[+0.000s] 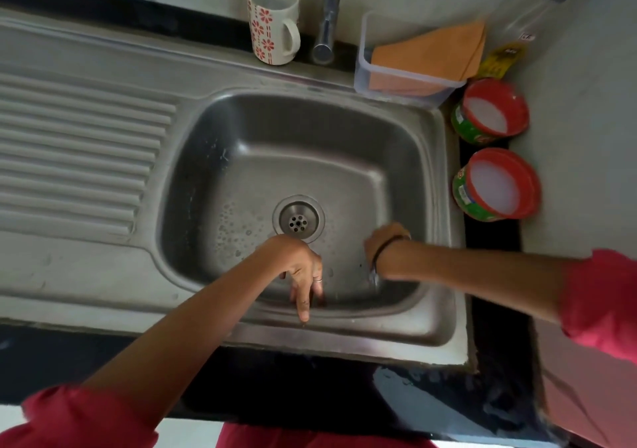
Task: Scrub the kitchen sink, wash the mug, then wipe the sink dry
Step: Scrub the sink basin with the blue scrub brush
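Note:
The steel sink [348,342] has a wet basin, with water drops left of the drain [298,219]. My left hand [300,268] reaches into the basin, its straight fingers pointing down the near wall and touching it. My right hand [382,241] is bent down at the basin's near right side and grips a small grey scrubber [374,276], which is mostly hidden under the wrist. A white mug [272,17] with red flowers stands upright on the back ledge, left of the tap [327,17]. An orange cloth [434,54] lies folded in a clear plastic box [361,68] at the back right.
Two open red-rimmed tubs of white cleaning paste [489,113] [496,185] stand on the black counter right of the sink. A ribbed drainboard [76,151] fills the left side. A yellow packet [503,58] lies behind the tubs.

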`<state>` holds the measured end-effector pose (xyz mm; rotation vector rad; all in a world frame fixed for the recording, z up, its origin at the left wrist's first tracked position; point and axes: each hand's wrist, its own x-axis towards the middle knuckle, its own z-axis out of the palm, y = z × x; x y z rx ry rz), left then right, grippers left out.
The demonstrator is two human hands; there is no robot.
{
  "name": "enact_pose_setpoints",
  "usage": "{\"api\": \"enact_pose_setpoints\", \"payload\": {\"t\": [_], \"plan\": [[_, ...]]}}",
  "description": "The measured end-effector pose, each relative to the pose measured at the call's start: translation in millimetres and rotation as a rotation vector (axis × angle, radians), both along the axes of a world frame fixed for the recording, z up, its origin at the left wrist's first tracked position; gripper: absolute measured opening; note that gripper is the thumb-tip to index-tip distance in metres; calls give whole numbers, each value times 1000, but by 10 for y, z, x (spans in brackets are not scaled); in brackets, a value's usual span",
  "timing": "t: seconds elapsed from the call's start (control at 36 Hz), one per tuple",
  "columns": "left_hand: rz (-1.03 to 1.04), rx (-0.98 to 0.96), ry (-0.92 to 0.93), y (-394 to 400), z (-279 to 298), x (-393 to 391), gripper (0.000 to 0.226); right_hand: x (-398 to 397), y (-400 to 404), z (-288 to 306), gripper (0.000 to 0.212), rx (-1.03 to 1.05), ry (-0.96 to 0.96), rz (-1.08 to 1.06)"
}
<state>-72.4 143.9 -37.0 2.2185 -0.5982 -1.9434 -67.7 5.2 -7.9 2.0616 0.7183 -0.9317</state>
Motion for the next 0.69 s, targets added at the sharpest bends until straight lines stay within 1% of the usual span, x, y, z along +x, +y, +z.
{"api": "enact_pose_setpoints", "payload": {"t": [0.06, 0.11, 0.14, 0.17, 0.22, 0.31, 0.33, 0.39, 0.44, 0.53, 0.58, 0.64, 0.69], "plan": [[-10, 6, -1, -1, 6, 1, 72, 402, -20, -10, 33, 12, -147, -73], [-29, 6, -9, -2, 8, 2, 71, 745, -72, -15, 32, 90, -314, -187], [-30, 6, -12, -5, 8, 2, 71, 815, -92, -15, 33, 131, -379, -224], [-25, 6, -14, -4, 9, 0, 71, 804, -106, -34, 34, 147, -403, -246], [-14, 0, -14, -1, 28, -7, 71, 555, -126, -110, 34, 159, -350, -240], [-11, -6, -17, -3, 37, -15, 71, -55, -107, -146, 35, 112, -130, -189], [-11, -7, -17, -3, 32, -16, 71, -142, -98, -140, 36, 91, -81, -158], [-14, -12, -6, 10, 19, -10, 71, -59, -57, -62, 36, 79, -55, -153], [-12, -17, 1, 19, 13, -7, 71, 258, -20, -56, 35, 83, -125, -170], [-13, -25, -2, 9, 21, -10, 70, 782, -31, -10, 32, 126, -360, -221], [-21, -31, -4, 3, 30, -12, 69, 868, -71, -2, 32, 175, -460, -236], [-27, -35, -7, 4, 37, -15, 68, 685, -109, -37, 33, 174, -444, -233], [-23, -39, -10, 5, 39, -13, 68, 354, -142, -121, 35, 159, -338, -206]]}}
